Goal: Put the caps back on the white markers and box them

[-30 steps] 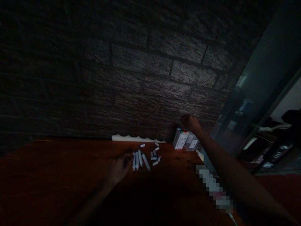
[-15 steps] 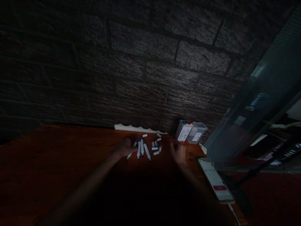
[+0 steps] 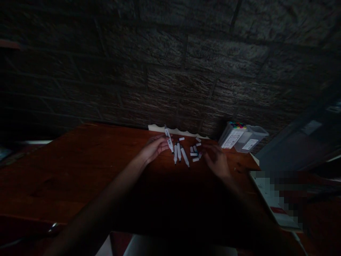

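My left hand [image 3: 154,148] holds a white marker [image 3: 168,138] upright-tilted between its fingertips, just left of a small row of white markers [image 3: 179,154] lying on the red-brown wooden table [image 3: 87,160]. Several loose white caps [image 3: 195,152] lie to the right of them. My right hand [image 3: 216,160] rests low over the table right beside the caps, fingers curled toward them; whether it holds one is hidden in the dim light.
Two clear plastic boxes [image 3: 241,136], one filled with coloured-tipped markers, stand at the back right against a dark brick wall [image 3: 170,64]. A white scalloped strip [image 3: 160,128] lies along the wall. A phone [image 3: 274,199] lies at the table's right edge.
My left hand has picked one marker up from the row and raised it. My right hand came back from the boxes down to the caps. The view has shifted left.
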`<control>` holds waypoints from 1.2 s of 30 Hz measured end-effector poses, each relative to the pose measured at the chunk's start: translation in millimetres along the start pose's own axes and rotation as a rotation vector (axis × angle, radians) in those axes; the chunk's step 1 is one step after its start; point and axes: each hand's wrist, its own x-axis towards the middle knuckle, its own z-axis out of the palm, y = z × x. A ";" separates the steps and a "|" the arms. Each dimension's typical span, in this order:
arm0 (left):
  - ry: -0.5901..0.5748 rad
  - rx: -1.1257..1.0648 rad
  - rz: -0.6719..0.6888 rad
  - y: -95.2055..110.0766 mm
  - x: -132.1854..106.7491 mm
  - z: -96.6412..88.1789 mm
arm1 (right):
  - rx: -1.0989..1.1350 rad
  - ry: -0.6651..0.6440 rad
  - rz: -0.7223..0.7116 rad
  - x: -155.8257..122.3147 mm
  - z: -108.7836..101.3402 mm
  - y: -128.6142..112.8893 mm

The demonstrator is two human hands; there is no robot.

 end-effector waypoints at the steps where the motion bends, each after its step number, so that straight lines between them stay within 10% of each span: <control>1: -0.015 -0.020 0.003 0.5 -1.9 1.3 | -0.016 -0.025 -0.062 -0.6 1.0 -4.0; 11: -0.220 -0.144 0.069 6.4 -17.5 7.4 | -0.189 -0.504 -0.024 -18.5 16.6 -18.9; 25: -0.349 -0.251 0.079 11.9 -28.7 8.1 | 0.145 -0.213 0.036 -14.5 11.5 -16.2; 36: -0.184 -0.318 0.121 15.0 -19.1 -2.8 | 0.048 -0.322 0.029 -15.9 1.2 -13.5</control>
